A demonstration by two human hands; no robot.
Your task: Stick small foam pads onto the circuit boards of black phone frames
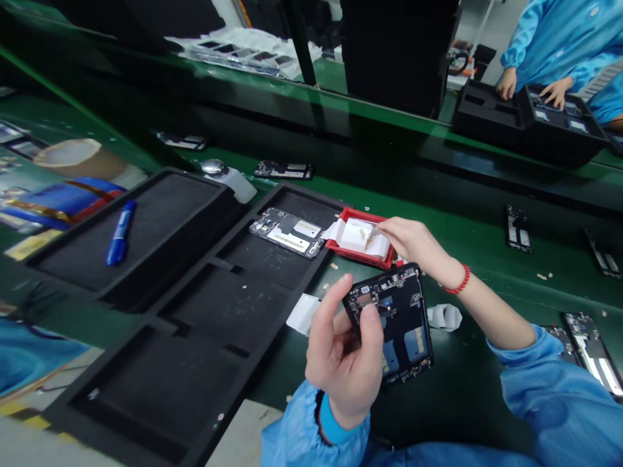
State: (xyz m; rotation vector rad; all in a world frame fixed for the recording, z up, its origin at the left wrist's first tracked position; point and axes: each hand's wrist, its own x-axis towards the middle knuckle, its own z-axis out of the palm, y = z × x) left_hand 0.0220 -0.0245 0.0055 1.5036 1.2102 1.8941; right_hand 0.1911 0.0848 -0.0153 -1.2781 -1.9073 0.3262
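Observation:
My left hand (pixel 343 366) grips an opened phone body (pixel 402 321), tilted, its circuit board and dark inner frame facing up. The thumb lies over the board's edge. Beyond it, my right hand (pixel 416 243) reaches to the right side of a small red tray (pixel 363 256). Its fingers are pinched together at the tray's rim; what is between them, if anything, is too small to make out. White paper (pixel 351 235) with small tan pieces on it lies in the tray. Left of the tray, another opened phone body (pixel 289 232) rests on a black foam tray (pixel 233 311).
A blue marker (pixel 121 233) lies on a black foam block (pixel 180 201) at left. More phone bodies (pixel 518 229) lie on the green bench at right. Curled white paper (pixel 444 317) sits near my right forearm. Across the divider, a co-worker's hands (pixel 555 93) are over a black tray.

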